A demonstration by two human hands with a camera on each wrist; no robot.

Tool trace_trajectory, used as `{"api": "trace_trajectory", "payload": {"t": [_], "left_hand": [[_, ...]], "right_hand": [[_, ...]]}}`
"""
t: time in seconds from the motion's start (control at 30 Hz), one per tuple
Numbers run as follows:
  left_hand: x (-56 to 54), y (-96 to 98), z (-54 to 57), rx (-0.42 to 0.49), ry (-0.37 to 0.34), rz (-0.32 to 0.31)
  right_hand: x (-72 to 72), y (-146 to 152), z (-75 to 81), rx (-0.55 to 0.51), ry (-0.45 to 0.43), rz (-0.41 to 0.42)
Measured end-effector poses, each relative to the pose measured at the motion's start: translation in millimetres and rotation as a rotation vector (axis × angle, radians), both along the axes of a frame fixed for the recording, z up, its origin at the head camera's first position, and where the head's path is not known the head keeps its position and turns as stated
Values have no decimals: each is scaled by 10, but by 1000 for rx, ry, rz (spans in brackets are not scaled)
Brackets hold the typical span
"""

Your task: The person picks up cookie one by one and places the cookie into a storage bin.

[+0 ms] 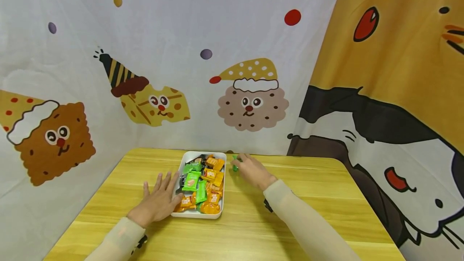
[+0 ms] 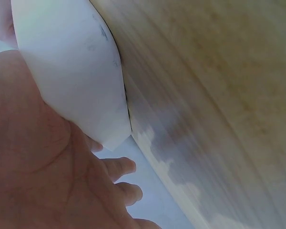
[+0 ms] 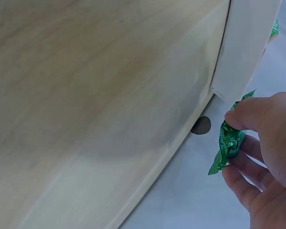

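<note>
A white rectangular tray sits on the table, filled with small wrapped snacks. Its left side is touched by my left hand, with the fingers straight and spread and the thumb at the near left corner. In the left wrist view the palm lies against the white wall of the tray. To the right of the tray, my right hand pinches a green wrapped snack packet between thumb and fingers. The right wrist view shows that packet raised above the tabletop, its crimped ends sticking out.
Inside the tray lie green packets, orange packets and some dark ones along the left side. The wooden table ends at the back against a white cloth printed with cartoon figures. A patterned orange cloth hangs at the right.
</note>
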State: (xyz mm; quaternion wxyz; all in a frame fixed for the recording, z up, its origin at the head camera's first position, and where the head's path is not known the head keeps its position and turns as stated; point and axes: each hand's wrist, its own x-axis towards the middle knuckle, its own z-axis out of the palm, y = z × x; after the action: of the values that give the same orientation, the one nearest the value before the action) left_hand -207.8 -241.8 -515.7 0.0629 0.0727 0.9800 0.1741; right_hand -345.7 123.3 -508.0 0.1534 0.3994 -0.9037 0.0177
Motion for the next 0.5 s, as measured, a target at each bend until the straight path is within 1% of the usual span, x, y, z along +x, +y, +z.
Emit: {"api": "trace_trajectory", "payload": {"t": [0.17, 0.5], "left_hand": [[-9, -11, -4, 1, 9, -1], [2, 2, 8, -3, 2, 1]], "right_hand": [[5, -23, 56, -3, 25, 9], [3, -189, 170, -42, -7, 39]]}}
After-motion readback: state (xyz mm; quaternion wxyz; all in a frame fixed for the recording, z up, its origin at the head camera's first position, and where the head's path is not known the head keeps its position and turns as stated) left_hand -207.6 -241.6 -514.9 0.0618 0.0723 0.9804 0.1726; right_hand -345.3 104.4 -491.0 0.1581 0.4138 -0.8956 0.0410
